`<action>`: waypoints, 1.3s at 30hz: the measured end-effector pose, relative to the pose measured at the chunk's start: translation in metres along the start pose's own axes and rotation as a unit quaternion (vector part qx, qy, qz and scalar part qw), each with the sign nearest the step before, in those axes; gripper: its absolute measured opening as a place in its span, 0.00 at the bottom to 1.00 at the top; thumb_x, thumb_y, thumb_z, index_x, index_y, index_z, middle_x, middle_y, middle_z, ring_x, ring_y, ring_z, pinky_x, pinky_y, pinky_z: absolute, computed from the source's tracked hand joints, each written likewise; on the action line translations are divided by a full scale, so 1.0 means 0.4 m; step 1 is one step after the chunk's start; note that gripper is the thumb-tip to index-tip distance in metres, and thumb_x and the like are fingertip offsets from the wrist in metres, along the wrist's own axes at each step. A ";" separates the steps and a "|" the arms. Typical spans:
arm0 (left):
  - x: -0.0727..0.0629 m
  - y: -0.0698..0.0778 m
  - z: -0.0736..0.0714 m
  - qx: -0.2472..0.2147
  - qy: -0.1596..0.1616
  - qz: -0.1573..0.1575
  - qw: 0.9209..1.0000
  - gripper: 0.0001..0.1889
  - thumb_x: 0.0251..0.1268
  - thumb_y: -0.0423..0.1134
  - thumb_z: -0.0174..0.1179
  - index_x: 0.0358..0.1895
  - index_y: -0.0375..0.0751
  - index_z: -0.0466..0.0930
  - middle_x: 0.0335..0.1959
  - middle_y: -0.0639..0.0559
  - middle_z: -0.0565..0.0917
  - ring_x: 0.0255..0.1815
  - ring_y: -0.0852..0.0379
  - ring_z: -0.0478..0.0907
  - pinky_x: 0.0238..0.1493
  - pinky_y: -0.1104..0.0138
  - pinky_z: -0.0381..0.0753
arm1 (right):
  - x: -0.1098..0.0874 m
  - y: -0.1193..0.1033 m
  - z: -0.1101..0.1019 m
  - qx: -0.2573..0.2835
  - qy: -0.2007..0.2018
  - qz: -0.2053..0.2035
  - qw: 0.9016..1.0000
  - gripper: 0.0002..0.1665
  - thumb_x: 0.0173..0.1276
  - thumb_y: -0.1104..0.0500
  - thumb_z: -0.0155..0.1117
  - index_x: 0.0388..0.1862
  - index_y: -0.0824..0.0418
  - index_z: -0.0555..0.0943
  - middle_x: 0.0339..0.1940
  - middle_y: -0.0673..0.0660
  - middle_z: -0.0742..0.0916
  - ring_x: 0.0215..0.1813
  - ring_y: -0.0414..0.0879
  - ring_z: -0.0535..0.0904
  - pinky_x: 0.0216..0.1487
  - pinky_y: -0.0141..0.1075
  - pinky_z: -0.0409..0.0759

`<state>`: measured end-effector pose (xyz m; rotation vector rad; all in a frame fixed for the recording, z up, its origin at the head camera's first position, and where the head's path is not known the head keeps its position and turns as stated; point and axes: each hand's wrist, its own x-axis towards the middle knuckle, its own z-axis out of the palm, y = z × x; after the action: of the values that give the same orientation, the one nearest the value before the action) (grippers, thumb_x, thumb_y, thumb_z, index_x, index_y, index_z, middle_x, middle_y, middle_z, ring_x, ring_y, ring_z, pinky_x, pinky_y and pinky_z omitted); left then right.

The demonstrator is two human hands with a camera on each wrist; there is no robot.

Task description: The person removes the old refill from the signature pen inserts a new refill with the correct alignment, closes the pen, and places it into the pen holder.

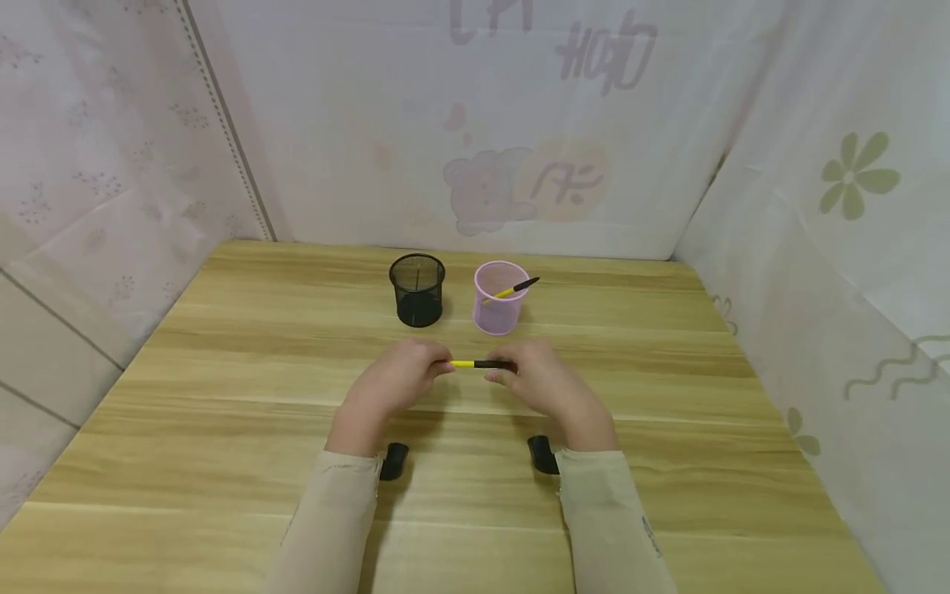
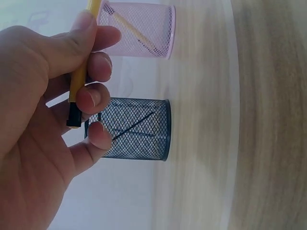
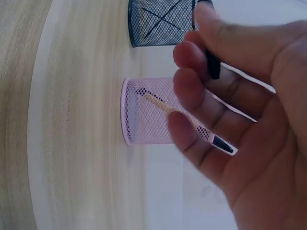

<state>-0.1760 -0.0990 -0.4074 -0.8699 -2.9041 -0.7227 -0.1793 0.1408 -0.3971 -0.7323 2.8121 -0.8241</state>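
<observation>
Both hands hold one yellow pen (image 1: pixel 463 364) with a black cap (image 1: pixel 491 364), level above the table in front of two mesh cups. My left hand (image 1: pixel 401 375) pinches its yellow body between thumb and fingers; the black tail end (image 2: pixel 74 115) shows below the fingers in the left wrist view. At the other side my right hand (image 1: pixel 543 379) grips the capped end, with the dark tip (image 3: pixel 214 67) visible among its fingers. Behind the hands stands a pink mesh cup (image 1: pixel 496 320), with a similar yellow-and-black pen (image 1: pixel 525 285) leaning out over its right rim.
A black mesh cup (image 1: pixel 419 308) stands left of the pink one; dark crossed lines show through its mesh. Small black pieces (image 1: pixel 396 460) sit by the sleeve cuffs. The wood-grain table (image 1: pixel 223 371) ends at printed cloth (image 1: pixel 356 148) at the back and sides.
</observation>
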 end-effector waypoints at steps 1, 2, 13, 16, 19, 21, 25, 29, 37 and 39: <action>-0.001 0.001 0.001 0.002 0.004 0.000 1.000 0.09 0.79 0.39 0.63 0.39 0.40 0.88 0.29 0.52 0.84 0.29 0.58 0.73 0.38 0.62 0.78 | -0.001 0.000 0.000 -0.001 -0.001 -0.005 1.000 0.12 0.79 0.59 0.66 0.53 0.64 0.89 0.41 0.57 0.92 0.39 0.44 0.83 0.45 0.43 0.85; -0.001 0.001 0.002 0.007 0.008 -0.001 1.000 0.08 0.79 0.39 0.63 0.40 0.40 0.88 0.30 0.53 0.84 0.30 0.58 0.74 0.39 0.62 0.79 | -0.002 -0.001 0.000 -0.004 -0.001 -0.007 1.000 0.13 0.81 0.59 0.64 0.54 0.65 0.89 0.43 0.58 0.92 0.41 0.46 0.83 0.47 0.44 0.85; -0.005 0.003 0.014 0.036 0.049 0.006 0.998 0.07 0.78 0.42 0.64 0.45 0.45 0.90 0.37 0.56 0.90 0.36 0.57 0.84 0.46 0.60 0.86 | -0.018 -0.007 -0.001 -0.011 0.006 0.011 1.000 0.15 0.86 0.61 0.54 0.57 0.66 0.85 0.53 0.61 0.90 0.54 0.52 0.86 0.61 0.52 0.85; -0.004 0.002 0.015 0.038 0.051 0.006 0.998 0.07 0.79 0.42 0.64 0.45 0.46 0.90 0.38 0.56 0.91 0.36 0.57 0.85 0.46 0.58 0.86 | -0.017 -0.006 -0.001 -0.006 0.007 0.013 1.000 0.14 0.85 0.60 0.55 0.55 0.64 0.86 0.51 0.60 0.89 0.51 0.51 0.84 0.58 0.50 0.84; -0.002 0.001 0.017 0.042 0.053 0.008 0.998 0.07 0.78 0.43 0.64 0.45 0.46 0.90 0.38 0.56 0.91 0.37 0.56 0.85 0.47 0.58 0.86 | -0.017 -0.004 0.001 -0.001 0.007 0.019 1.000 0.12 0.85 0.59 0.56 0.54 0.63 0.85 0.50 0.58 0.88 0.49 0.49 0.82 0.56 0.48 0.84; -0.001 -0.001 0.019 0.046 0.055 0.010 0.997 0.07 0.78 0.43 0.64 0.46 0.46 0.90 0.39 0.56 0.91 0.38 0.56 0.86 0.48 0.58 0.87 | -0.017 -0.003 0.001 0.000 0.006 0.023 1.000 0.11 0.85 0.59 0.57 0.54 0.62 0.85 0.50 0.56 0.87 0.49 0.49 0.81 0.55 0.47 0.83; -0.001 -0.001 0.021 0.055 0.056 0.014 0.997 0.08 0.78 0.43 0.65 0.46 0.47 0.91 0.40 0.56 0.92 0.40 0.55 0.88 0.49 0.57 0.87 | -0.018 -0.002 0.000 0.004 0.004 0.027 1.000 0.10 0.84 0.60 0.58 0.54 0.61 0.84 0.52 0.55 0.86 0.50 0.49 0.81 0.56 0.47 0.83; -0.002 0.000 0.021 0.062 0.053 0.012 0.997 0.07 0.78 0.44 0.65 0.46 0.47 0.91 0.39 0.57 0.91 0.39 0.56 0.87 0.49 0.55 0.86 | -0.019 -0.004 0.001 0.005 0.004 0.028 1.000 0.08 0.83 0.60 0.60 0.54 0.61 0.83 0.51 0.55 0.86 0.50 0.48 0.81 0.56 0.47 0.82; -0.004 0.003 0.022 0.059 0.055 0.012 0.997 0.07 0.77 0.44 0.66 0.45 0.48 0.91 0.38 0.58 0.90 0.38 0.57 0.86 0.49 0.54 0.85 | -0.021 -0.007 0.000 0.002 0.005 0.025 1.000 0.06 0.80 0.62 0.63 0.52 0.61 0.82 0.45 0.55 0.88 0.45 0.47 0.82 0.52 0.45 0.83; -0.004 0.003 0.023 0.058 0.056 0.013 0.997 0.06 0.76 0.44 0.66 0.45 0.48 0.91 0.37 0.58 0.90 0.37 0.57 0.85 0.48 0.54 0.85 | -0.022 -0.008 0.001 0.007 0.004 0.028 1.000 0.06 0.80 0.62 0.64 0.52 0.61 0.81 0.46 0.55 0.89 0.46 0.47 0.82 0.52 0.45 0.84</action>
<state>-0.1732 -0.0949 -0.4155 -0.8237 -2.7987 -0.5735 -0.1703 0.1427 -0.3958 -0.6454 2.8177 -0.8376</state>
